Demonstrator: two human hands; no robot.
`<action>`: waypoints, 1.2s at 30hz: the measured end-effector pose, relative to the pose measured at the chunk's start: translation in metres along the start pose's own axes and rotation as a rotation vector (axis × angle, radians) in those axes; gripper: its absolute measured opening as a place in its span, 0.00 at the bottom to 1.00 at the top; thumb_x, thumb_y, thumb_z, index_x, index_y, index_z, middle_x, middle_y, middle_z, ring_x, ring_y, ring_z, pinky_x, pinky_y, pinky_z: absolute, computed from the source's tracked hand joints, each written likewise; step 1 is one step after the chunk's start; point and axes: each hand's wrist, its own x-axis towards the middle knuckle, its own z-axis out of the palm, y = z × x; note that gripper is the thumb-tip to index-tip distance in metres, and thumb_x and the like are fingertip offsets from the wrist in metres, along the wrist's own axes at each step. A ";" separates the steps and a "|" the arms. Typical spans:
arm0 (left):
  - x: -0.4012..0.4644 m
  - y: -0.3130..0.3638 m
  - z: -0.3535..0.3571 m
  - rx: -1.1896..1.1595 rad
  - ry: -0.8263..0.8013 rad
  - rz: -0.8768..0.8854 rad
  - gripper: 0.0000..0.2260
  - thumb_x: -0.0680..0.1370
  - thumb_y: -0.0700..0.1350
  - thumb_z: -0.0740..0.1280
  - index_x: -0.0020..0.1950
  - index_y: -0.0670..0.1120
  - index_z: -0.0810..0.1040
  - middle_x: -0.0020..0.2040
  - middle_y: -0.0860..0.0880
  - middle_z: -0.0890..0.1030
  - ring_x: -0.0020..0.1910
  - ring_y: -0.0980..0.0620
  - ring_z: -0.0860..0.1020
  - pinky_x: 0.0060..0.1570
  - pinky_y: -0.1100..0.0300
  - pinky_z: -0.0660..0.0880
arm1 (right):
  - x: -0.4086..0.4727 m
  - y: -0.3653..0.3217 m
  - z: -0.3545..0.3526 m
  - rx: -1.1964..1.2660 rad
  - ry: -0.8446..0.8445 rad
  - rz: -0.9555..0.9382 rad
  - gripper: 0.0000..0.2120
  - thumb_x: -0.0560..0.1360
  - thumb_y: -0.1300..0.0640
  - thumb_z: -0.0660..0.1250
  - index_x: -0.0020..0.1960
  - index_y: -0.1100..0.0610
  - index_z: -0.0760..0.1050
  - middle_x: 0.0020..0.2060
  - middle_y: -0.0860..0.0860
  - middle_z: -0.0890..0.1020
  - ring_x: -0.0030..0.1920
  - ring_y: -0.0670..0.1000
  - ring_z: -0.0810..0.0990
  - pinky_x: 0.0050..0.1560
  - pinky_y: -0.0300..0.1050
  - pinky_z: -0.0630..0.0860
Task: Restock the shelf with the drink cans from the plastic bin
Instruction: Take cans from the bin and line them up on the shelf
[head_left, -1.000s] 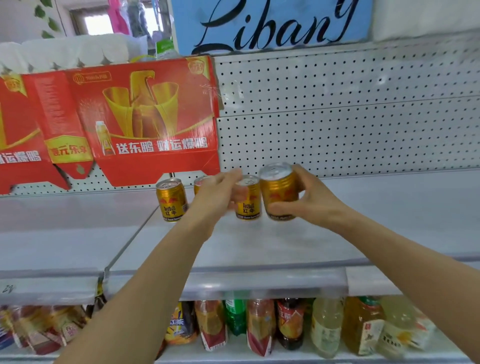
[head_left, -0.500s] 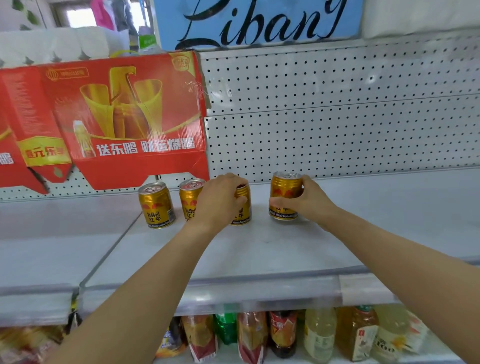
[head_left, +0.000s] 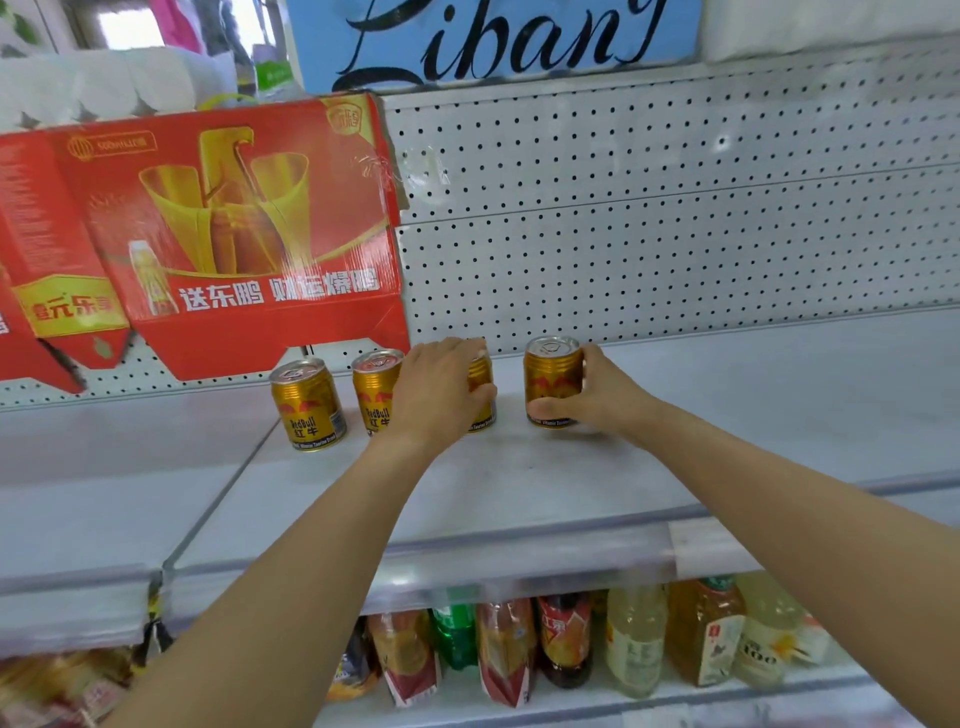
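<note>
I log four squat gold Red Bull cans upright along the back of the smooth grey metal shelf (head_left: 519, 483) before perforated pegboard (head_left: 675, 234): my left hand (head_left: 441, 389) clamps the third can (head_left: 482, 384), my right hand (head_left: 597, 395) the fourth can (head_left: 550, 374)

Grey metal shelving (head_left: 779, 395) backed by white perforated panel (head_left: 649, 208). Red printed carton flat (head_left: 218, 234) leans against the panel at left. Blue sign with black script (head_left: 498, 41) above. Bottled drinks (head_left: 634, 639) line the lower tier. Daylight enters through a window (head_left: 135, 26) at upper left.
</note>
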 end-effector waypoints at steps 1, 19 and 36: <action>-0.006 0.002 -0.001 0.011 -0.004 -0.003 0.24 0.77 0.53 0.67 0.71 0.49 0.70 0.68 0.47 0.75 0.67 0.45 0.71 0.69 0.49 0.61 | -0.008 -0.001 -0.002 -0.043 0.033 -0.022 0.44 0.65 0.46 0.78 0.72 0.55 0.58 0.67 0.53 0.70 0.66 0.54 0.69 0.63 0.47 0.69; -0.202 0.199 0.055 -0.161 0.282 0.411 0.18 0.78 0.54 0.66 0.64 0.47 0.79 0.59 0.48 0.81 0.58 0.46 0.77 0.61 0.46 0.72 | -0.263 0.159 -0.067 -0.483 0.575 -0.503 0.20 0.75 0.56 0.66 0.65 0.58 0.74 0.59 0.52 0.79 0.60 0.53 0.76 0.62 0.50 0.72; -0.361 0.418 0.322 -0.467 -0.734 -0.120 0.22 0.79 0.52 0.64 0.73 0.53 0.67 0.69 0.52 0.72 0.67 0.50 0.71 0.61 0.57 0.69 | -0.396 0.515 -0.141 -0.468 -0.160 0.382 0.26 0.77 0.51 0.64 0.73 0.50 0.62 0.68 0.50 0.70 0.66 0.54 0.68 0.53 0.48 0.70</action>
